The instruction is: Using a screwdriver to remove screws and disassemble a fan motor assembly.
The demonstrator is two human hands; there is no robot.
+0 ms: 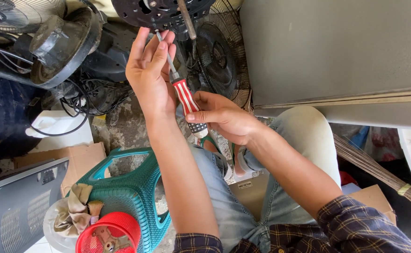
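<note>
Pinching the screwdriver shaft with my left hand, right hand gripping its handle; the tip is risking slipping off the far motor.

Red-and-white-striped screwdriver (steel shaft tilted up-left) against black round fan part
</note>
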